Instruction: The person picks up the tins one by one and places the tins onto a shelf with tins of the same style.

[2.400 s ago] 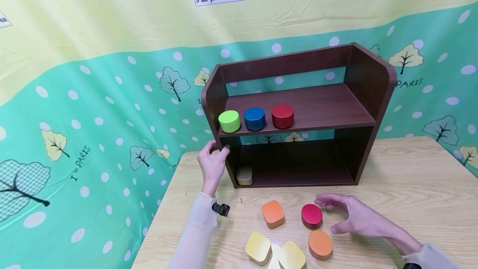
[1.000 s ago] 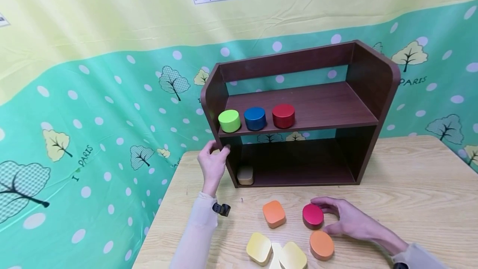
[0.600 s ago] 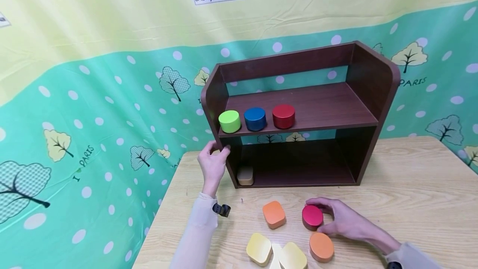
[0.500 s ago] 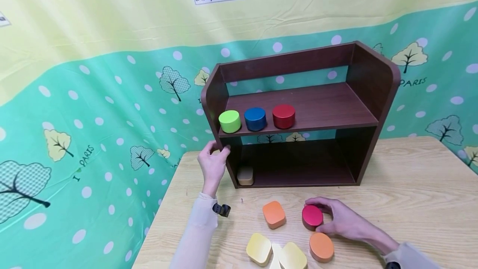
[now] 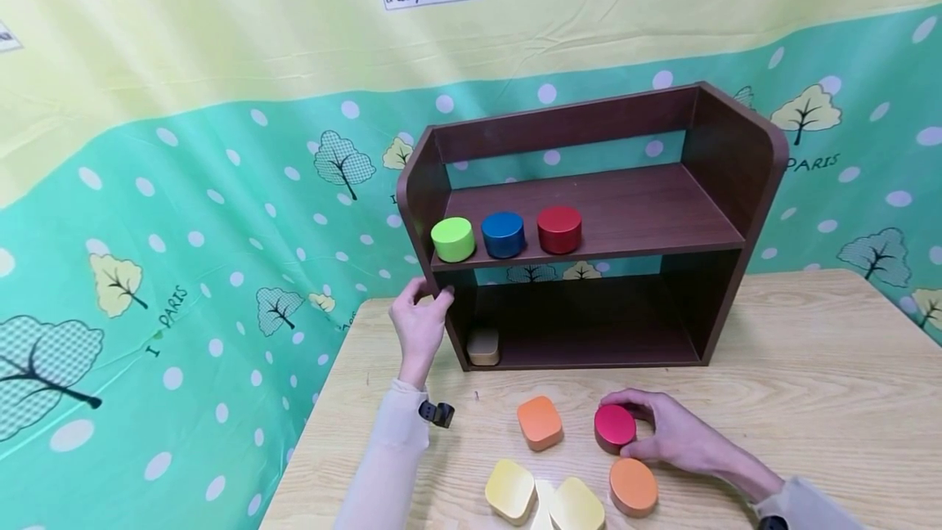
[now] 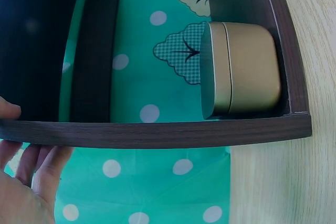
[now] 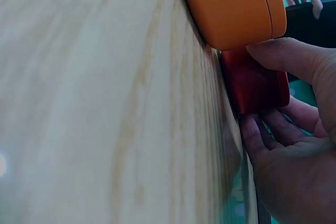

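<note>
With thumb inside and fingers outside, my left hand [image 5: 419,321] pinches the left side panel of a dark brown two-tier shelf [image 5: 625,207]; the left wrist view shows the same grip. My right hand [image 5: 680,432] has thumb and fingertips around a small crimson round tin [image 5: 615,425] standing on the table. In the right wrist view, the thumb lies across one side of the crimson tin [image 7: 252,85] and the fingers are at the other. Right beside it is an orange round tin [image 5: 633,487]. A gold square tin [image 6: 252,69] sits in the lower compartment's left corner.
On the upper board stand a green tin [image 5: 452,239], a blue tin [image 5: 504,235] and a red tin [image 5: 559,230]. An orange square tin [image 5: 540,423] and two yellow square tins [image 5: 510,491] lie on the wooden table [image 5: 809,366]. A patterned curtain [image 5: 257,186] hangs behind.
My right hand has moved left from beside the crimson tin, and its thumb and fingers have come around it. The left hand keeps its place on the shelf panel.
</note>
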`<state>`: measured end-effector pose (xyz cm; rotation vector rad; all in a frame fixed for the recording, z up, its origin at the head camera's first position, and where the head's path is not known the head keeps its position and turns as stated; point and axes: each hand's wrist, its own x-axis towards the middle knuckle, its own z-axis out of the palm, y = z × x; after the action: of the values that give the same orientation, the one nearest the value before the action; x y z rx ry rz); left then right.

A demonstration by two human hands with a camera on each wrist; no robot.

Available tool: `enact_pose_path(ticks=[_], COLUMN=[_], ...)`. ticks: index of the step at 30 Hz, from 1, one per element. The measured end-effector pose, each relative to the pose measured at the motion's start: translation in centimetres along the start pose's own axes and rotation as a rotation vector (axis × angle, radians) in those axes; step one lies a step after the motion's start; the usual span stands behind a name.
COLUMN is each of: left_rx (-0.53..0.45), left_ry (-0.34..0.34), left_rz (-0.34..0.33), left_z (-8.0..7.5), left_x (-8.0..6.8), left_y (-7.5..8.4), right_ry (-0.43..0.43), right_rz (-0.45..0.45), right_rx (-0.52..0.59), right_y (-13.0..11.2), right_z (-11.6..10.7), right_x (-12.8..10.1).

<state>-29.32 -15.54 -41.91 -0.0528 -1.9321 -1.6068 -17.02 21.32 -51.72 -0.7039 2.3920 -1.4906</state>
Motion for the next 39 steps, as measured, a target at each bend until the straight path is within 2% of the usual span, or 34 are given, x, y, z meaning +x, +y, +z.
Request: enact_pose_path(ticks=[11,20,32,39], left_rx=[0.004,0.002,0.007,0.006], left_ry=[0.0,0.001,0.0,-0.011], left_rz=[0.006,0.004,0.012,-0.003], left_z=[-0.1,-0.1,-0.1,-0.1], left_x=[0.0,0.1,0.1,0.0], left_y=[-0.2,-0.2,-0.2,-0.1], right_ry=[-0.003,0.001,0.038,0.038], right_rz=[0.026,0.093,0.127,0.105], right_rx=[0.025,0.034,-0.039,-0.038], right_y=[-0.3,-1.2,-2.5,-3.3], right_z=[0.0,-0.3,-0.9,-1.4], right_x=[-0.1,-0.2,-0.4,-0.4])
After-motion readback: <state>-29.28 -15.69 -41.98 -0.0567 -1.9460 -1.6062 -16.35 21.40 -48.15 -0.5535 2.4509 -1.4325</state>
